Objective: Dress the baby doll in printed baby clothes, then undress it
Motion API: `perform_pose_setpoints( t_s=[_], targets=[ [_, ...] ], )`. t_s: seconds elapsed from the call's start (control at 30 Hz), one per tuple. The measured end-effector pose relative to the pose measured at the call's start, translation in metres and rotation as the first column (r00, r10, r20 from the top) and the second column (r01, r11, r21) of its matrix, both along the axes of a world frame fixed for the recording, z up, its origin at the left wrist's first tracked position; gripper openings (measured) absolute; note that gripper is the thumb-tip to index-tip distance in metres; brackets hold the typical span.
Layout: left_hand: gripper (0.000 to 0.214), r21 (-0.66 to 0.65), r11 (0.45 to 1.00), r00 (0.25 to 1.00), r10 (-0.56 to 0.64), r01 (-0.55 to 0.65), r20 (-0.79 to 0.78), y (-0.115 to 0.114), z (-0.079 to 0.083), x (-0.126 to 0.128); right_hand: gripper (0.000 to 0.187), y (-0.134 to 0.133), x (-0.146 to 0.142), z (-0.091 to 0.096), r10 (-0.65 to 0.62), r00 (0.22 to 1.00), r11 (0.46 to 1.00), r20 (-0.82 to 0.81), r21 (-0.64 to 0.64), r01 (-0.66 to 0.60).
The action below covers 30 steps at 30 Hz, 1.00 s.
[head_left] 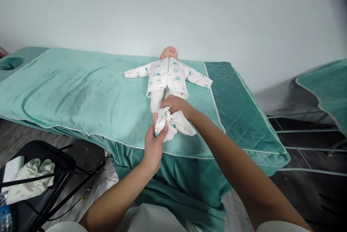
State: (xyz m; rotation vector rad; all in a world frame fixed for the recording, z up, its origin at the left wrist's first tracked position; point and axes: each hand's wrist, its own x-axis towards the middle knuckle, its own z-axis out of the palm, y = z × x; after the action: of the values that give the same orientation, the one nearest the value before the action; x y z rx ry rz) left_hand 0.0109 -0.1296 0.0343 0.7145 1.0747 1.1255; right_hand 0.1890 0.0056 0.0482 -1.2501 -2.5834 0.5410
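A baby doll (170, 51) lies on its back, arms spread, in a white printed jacket (159, 74) and white leggings (156, 100). My left hand (154, 147) is closed on bunched white printed baby trousers (166, 125), thumb on top, by the doll's feet. One trouser leg hangs out loosely to the right. My right hand (177, 104) is curled round the doll's leg on the right, just below the jacket hem. That hand and the cloth hide the lower part of this leg. A bare foot (154, 117) shows beneath the other legging.
The doll lies on a light green cover (81, 91) over a darker green bed (244, 116) against a white wall. At lower left, a black chair (54, 152) holds a crumpled pale cloth (32, 181), a white box (13, 168) and a plastic bottle (5, 214). Metal rails (311, 148) stand right.
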Motion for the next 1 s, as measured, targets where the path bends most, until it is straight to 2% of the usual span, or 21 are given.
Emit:
perform_pose_setpoints(
  t_s=[0.13,0.2,0.27,0.37,0.47,0.57,0.67,0.77,0.9,1.0],
  targets=[
    [0.025,0.106,0.99,0.983,0.108,-0.092,-0.151,0.014,-0.032,-0.016,0.012,-0.015,-0.009,0.006,-0.091,0.984,0.992,0.151,0.103,0.076],
    [0.021,0.142,0.986,0.969,0.118,-0.088,-0.219,0.025,-0.041,-0.027,0.018,-0.019,-0.013,0.007,-0.153,0.967,0.983,0.205,0.134,0.127],
    [0.019,0.147,0.988,0.958,0.085,-0.046,-0.272,0.036,-0.042,-0.035,0.022,-0.02,-0.017,0.005,-0.199,0.953,0.975,0.229,0.14,0.17],
    [0.022,0.112,0.993,0.951,-0.01,0.047,-0.309,0.048,-0.035,-0.041,0.025,-0.018,-0.021,0.003,-0.273,0.939,0.959,0.208,0.134,0.249],
    [0.032,0.081,0.986,0.969,-0.124,0.144,-0.215,0.056,-0.03,-0.042,0.026,-0.016,-0.024,0.001,-0.334,0.936,0.941,0.108,0.089,0.326],
    [0.04,0.124,0.976,0.978,-0.161,0.178,-0.135,0.065,-0.031,-0.044,0.029,-0.014,-0.025,0.003,-0.37,0.928,0.928,0.033,0.051,0.369],
    [0.032,0.24,0.954,0.968,-0.125,0.177,-0.218,0.077,-0.035,-0.046,0.033,-0.014,-0.023,0.008,-0.367,0.929,0.93,-0.045,0.002,0.367],
    [0.024,0.345,0.919,0.95,-0.081,0.188,-0.303,0.091,-0.035,-0.05,0.029,-0.017,-0.019,0.014,-0.32,0.934,0.947,-0.156,-0.084,0.31],
    [0.024,0.421,0.89,0.95,-0.04,0.175,-0.31,0.107,-0.031,-0.051,0.018,-0.019,-0.011,0.019,-0.27,0.923,0.956,-0.275,-0.19,0.224],
    [0.021,0.453,0.879,0.956,-0.01,0.149,-0.294,0.117,-0.027,-0.049,0.025,-0.019,-0.006,0.021,-0.221,0.918,0.956,-0.329,-0.258,0.137]
  ],
)
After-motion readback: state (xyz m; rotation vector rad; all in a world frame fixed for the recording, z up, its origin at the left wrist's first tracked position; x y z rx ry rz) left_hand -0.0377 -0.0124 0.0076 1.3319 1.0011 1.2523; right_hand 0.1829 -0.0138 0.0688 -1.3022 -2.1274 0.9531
